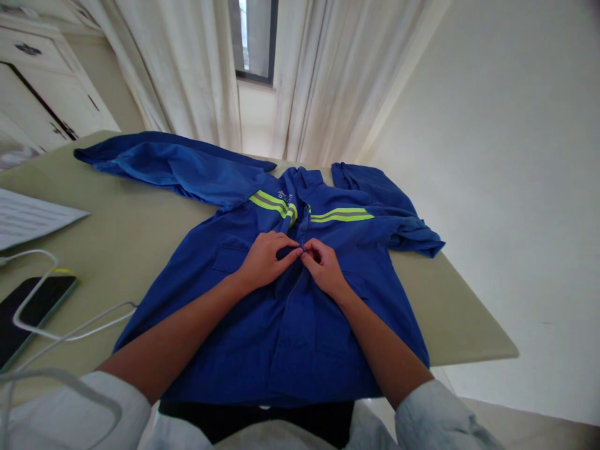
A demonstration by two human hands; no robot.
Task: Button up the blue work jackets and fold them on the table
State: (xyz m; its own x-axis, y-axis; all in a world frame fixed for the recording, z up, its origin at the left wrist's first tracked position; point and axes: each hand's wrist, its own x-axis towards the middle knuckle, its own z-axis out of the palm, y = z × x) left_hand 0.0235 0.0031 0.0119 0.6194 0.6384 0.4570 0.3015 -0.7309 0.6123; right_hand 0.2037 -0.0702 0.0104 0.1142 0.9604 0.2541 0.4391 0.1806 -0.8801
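A blue work jacket [244, 312] with yellow-green and grey reflective bands across the chest lies front up, its collar at the far end. My left hand [270, 259] pinches the front edge of the jacket at mid-chest, thumb and forefinger together. Right beside it, my right hand [322, 262] pinches the other side of the front opening, and the fingertips of both hands nearly meet. Whatever fastener sits between the fingertips is too small to make out. One sleeve stretches out to the left; the other is bunched at the right.
The jacket rests on a greenish table [469, 319]. At the left are a phone [35, 309], a white cable [84, 331] and a printed sheet [32, 219]. Dark blue folded cloth [370, 181] lies at the back right. Curtains [187, 75] hang behind; a wall stands at right.
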